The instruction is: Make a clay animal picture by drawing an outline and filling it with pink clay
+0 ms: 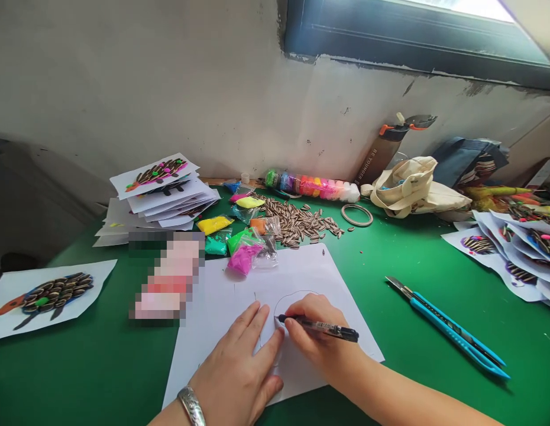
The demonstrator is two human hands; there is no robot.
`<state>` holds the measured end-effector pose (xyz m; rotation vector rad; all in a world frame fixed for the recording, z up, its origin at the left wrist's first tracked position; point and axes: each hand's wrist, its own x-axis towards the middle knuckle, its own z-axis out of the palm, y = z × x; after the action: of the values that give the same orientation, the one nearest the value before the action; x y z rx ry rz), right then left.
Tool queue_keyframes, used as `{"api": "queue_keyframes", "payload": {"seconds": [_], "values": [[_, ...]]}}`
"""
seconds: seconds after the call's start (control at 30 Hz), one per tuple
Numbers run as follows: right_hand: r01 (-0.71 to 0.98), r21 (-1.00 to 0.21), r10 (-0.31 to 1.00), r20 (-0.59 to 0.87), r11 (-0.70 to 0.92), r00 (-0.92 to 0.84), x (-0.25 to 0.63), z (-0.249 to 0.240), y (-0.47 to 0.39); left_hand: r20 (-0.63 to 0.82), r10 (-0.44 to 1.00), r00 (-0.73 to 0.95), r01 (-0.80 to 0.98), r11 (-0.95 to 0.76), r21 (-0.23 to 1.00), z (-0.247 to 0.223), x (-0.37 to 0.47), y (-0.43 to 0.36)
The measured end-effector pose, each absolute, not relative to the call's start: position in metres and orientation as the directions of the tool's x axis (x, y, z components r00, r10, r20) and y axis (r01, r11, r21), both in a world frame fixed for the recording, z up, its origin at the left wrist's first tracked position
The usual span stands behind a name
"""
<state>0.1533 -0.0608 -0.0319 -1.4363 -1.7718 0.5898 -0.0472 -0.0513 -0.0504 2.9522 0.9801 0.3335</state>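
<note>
A sheet of white paper (213, 307) lies on the green table, with a thin curved line and a few short marks drawn on it. My right hand (323, 331) is closed round a black pen (330, 329), whose tip touches the paper at the left end of the curve. Flat on the sheet beside the pen tip rests my left hand (243, 361), fingers spread, holding nothing, a silver bracelet at its wrist. Small bags of coloured clay, a pink one (245, 257) among them, overlap the sheet's top edge.
Sunflower seeds (297, 220) lie behind the paper, near a tape ring (357, 215). A blue craft knife (456, 331) with bare blade is at right. Stacked pictures (162, 198), a seed-bird picture (57, 296), a bottle (381, 154) and a cloth bag (403, 189) surround the work.
</note>
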Motion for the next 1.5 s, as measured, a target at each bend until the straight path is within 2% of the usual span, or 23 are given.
{"api": "queue_keyframes", "payload": {"seconds": [0.47,0.7,0.87,1.27,1.5], "values": [[0.585,-0.761,0.959,0.242,0.282,-0.147,0.1526,-0.0309,-0.0609,0.205,0.598,0.775,0.585,-0.801,0.125,-0.0479,-0.0454,-0.0523],[0.504,-0.837,0.976,0.204,0.213,-0.073,0.1579,-0.0264,-0.0601,0.197,0.617,0.762,0.602,-0.787,0.135,-0.0459,-0.0454,-0.0542],[0.543,-0.805,0.97,0.22,0.239,-0.1,0.1559,-0.0289,-0.0605,0.181,0.616,0.766,0.602,-0.787,0.133,-0.0421,-0.0441,-0.0548],[0.554,-0.801,0.973,0.156,0.224,-0.167,0.1533,-0.0271,-0.0595,0.199,0.611,0.766,0.594,-0.791,0.142,-0.0451,-0.0441,-0.0547],[0.573,-0.79,0.976,0.162,0.217,-0.147,0.1551,-0.0241,-0.0595,0.192,0.612,0.767,0.592,-0.791,0.156,-0.0415,-0.044,-0.0544]]}}
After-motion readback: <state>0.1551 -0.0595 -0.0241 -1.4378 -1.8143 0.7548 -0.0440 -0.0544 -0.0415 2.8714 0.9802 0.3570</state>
